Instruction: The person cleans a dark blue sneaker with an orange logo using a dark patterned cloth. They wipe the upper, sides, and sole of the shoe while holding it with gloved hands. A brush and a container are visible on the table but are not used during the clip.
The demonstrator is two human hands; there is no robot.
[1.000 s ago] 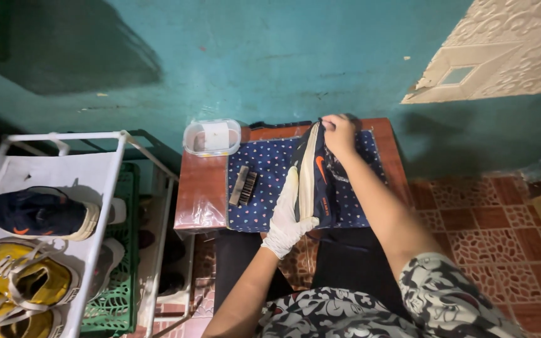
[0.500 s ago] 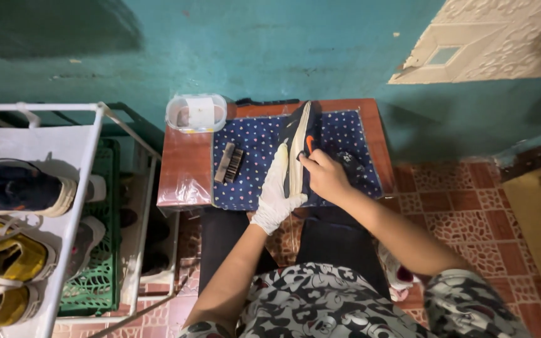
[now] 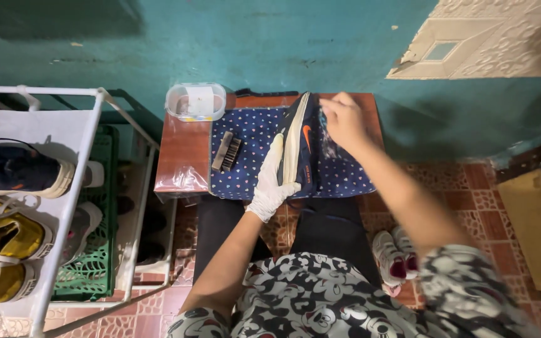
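Observation:
A dark navy sneaker (image 3: 305,141) with a white sole and an orange mark stands on its side on a blue dotted cloth (image 3: 252,134). The cloth covers a small wooden table (image 3: 183,144). My left hand (image 3: 273,181), in a white glove, grips the sneaker's sole edge near its heel. My bare right hand (image 3: 342,119) hovers at the far end of the sneaker, blurred, fingers curled. Something thin and translucent shows under it, and I cannot tell what it is. A small brush (image 3: 226,152) lies on the cloth left of the sneaker.
A clear plastic tub (image 3: 195,101) sits at the table's back left corner against the teal wall. A white shoe rack (image 3: 64,206) at left holds a navy shoe (image 3: 14,169) and yellow shoes (image 3: 7,235), beside a green crate (image 3: 89,263). Pink-and-white shoes (image 3: 396,253) lie on the tiled floor. Cardboard (image 3: 536,225) lies at right.
My right hand slid down the sneaker's side, then back up to its far end. My left hand kept its grip. The view shifted slightly.

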